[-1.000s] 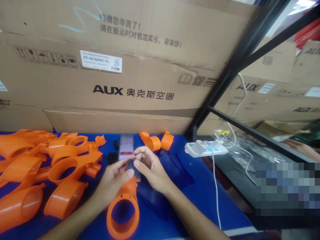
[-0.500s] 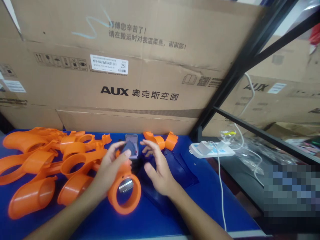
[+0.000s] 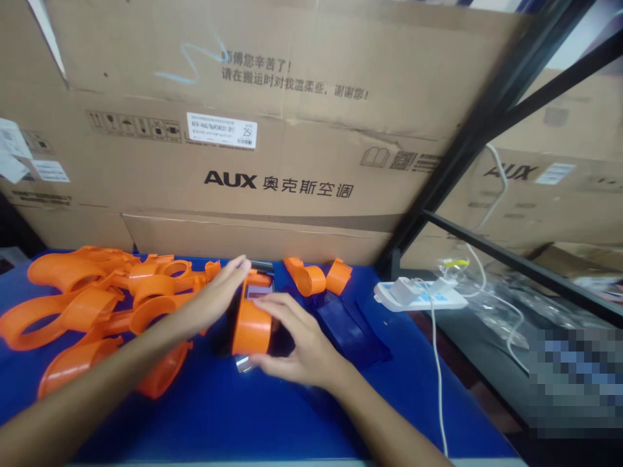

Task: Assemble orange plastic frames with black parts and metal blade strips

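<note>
My right hand (image 3: 299, 337) grips a ringed orange plastic part (image 3: 252, 327), thumb at its lower edge and fingers over the top. Along the upper left side of that part, my left hand (image 3: 221, 295) has its fingers stretched out; its thumb and palm are hidden. Behind the part lies a phone (image 3: 263, 266), mostly covered. A small shiny silver piece (image 3: 244, 363) shows just below the ring. To the left is a pile of similar orange parts (image 3: 80, 308), partly covered by my left forearm.
Two short orange pieces (image 3: 311, 280) and a dark blue plastic sheet (image 3: 348, 331) lie to the right on the blue tabletop (image 3: 195, 428). A white power strip (image 3: 421, 295) with cords sits at the right edge. Cardboard boxes (image 3: 292, 220) and a black rack post (image 3: 452, 155) stand behind.
My right hand has moved left and closed on the orange part, whose ring has turned from facing me to sideways. The dark piece in my left hand is out of sight; those fingers have straightened.
</note>
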Motion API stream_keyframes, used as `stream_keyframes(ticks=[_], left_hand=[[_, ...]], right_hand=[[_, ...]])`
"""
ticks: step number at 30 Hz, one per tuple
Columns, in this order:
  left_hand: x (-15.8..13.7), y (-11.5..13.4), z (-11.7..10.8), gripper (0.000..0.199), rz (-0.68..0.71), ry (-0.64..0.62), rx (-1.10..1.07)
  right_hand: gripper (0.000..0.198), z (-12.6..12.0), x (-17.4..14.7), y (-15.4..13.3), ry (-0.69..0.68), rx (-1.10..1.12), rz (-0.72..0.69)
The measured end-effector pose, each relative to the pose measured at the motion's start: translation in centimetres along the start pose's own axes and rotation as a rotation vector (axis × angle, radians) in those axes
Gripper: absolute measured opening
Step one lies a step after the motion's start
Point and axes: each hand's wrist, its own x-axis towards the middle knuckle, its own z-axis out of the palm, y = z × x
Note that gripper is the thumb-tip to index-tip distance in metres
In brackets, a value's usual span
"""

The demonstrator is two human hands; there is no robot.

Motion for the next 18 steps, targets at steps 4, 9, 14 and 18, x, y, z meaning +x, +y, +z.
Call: stream_keyframes(ticks=[4,9,14,18], left_hand=[[2.8,-1.5,-5.2,0.087,0.093,-0.143,0.801],[3.7,-3.9,-8.3,0.106,0.145,-0.355,1.257],[2.9,-5.1,-9.3,0.067,0.160,-0.315,1.279],[2.7,-5.3,-10.5,0.053,0.170,-0.293,1.248]], right_hand=[[0.066,-0.8,0.3,0.6,0.157,-0.050,0.102],[0.063,-0.9,0.4,1.0,0.174,-0.057,0.152],[0.064,-0.4,0.5,1.1,0.145,-0.005,0.178],[0.066,0.4,0.5,1.3,0.113,0.034,0.190]])
